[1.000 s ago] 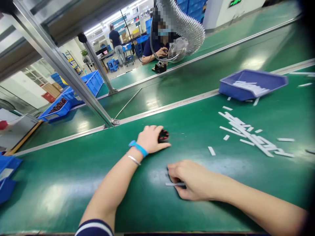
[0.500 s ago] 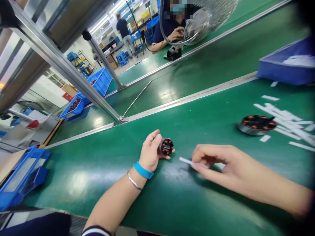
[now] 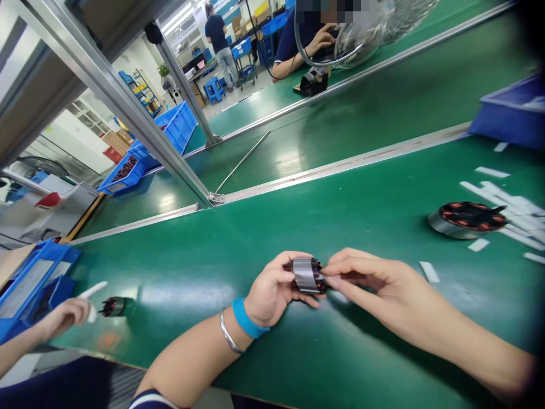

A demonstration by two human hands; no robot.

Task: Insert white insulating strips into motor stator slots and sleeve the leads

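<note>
Small wound core (image 3: 303,276) in the left hand (image 3: 269,292), right hand (image 3: 366,278) at its end

Through the head camera, my one view, I have the small wound core near the middle of the green table (image 3: 361,363), turned on its side with its grey metal wall towards me. My left fingers and thumb are closed around it; whether it touches the table I cannot tell. My right hand has thumb and fingertips pinched at the core's right end, on a white strip (image 3: 322,276) of which only a sliver shows. Off to the right a larger wound core (image 3: 466,220) sits flat beside a heap of white strips (image 3: 525,216), and one loose strip (image 3: 429,271) lies between it and my right hand. Beyond the heap I see part of a violet-blue bin (image 3: 506,116). At the left, a co-worker's hand (image 3: 66,318) is near another core (image 3: 113,307), with something white (image 3: 96,289) at its fingertips, too blurred to name. Across from me, a second co-worker's hand (image 3: 321,40) shows beside a clear hood (image 3: 361,45)
</note>
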